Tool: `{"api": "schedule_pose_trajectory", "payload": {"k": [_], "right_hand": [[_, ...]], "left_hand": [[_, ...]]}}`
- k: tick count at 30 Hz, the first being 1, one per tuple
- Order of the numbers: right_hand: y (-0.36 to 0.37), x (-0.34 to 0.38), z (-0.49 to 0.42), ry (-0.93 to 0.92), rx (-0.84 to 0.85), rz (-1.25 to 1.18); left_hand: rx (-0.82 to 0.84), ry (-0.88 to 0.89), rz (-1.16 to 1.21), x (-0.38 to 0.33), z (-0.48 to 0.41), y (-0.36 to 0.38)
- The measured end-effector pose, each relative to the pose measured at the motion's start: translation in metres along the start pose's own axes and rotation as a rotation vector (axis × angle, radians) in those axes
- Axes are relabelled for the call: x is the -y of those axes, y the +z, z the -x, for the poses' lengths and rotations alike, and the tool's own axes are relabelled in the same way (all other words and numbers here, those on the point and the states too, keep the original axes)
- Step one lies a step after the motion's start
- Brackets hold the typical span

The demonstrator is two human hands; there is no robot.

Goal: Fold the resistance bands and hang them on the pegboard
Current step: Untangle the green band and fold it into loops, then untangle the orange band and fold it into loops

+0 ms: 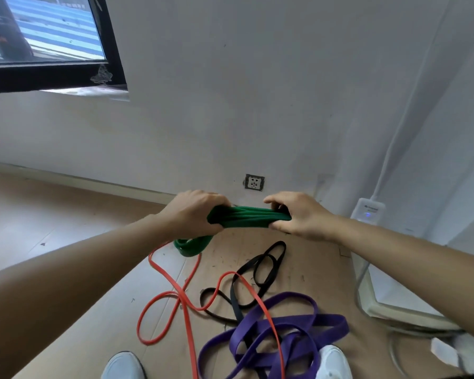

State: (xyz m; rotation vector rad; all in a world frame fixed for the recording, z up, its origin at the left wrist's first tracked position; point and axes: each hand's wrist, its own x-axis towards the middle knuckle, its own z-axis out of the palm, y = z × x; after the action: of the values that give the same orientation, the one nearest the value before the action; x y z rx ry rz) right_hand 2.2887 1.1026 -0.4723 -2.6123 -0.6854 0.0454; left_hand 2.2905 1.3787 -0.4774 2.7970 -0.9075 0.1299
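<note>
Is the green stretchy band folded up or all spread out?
Folded. The green band lies in several stacked layers bunched between the left hand and right hand, with one looped end hanging below the left hand.

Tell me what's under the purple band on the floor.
A black band runs beneath the purple band, and a white shoe peeks out. How far the black one continues underneath is covered.

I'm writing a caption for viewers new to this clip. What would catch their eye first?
At mid-frame, the left hand and the right hand grip the two ends of a folded green resistance band, held up in front of the white wall. Below it, an orange band, a black band and a purple band lie tangled on the floor.
</note>
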Motion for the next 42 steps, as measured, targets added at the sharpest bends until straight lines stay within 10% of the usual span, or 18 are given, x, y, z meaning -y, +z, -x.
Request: {"api": "schedule_pose_trajectory", "payload": {"k": [20, 42], "right_hand": [[0.278, -0.259, -0.169, 0.369, 0.035, 0.012], [0.301, -0.293, -0.163, 0.378, 0.118, 0.089]], "left_hand": [[0.104, -0.099, -0.063, 0.169, -0.172, 0.345], [0.183, -0.171, -0.006, 0.196, -0.171, 0.382]]}}
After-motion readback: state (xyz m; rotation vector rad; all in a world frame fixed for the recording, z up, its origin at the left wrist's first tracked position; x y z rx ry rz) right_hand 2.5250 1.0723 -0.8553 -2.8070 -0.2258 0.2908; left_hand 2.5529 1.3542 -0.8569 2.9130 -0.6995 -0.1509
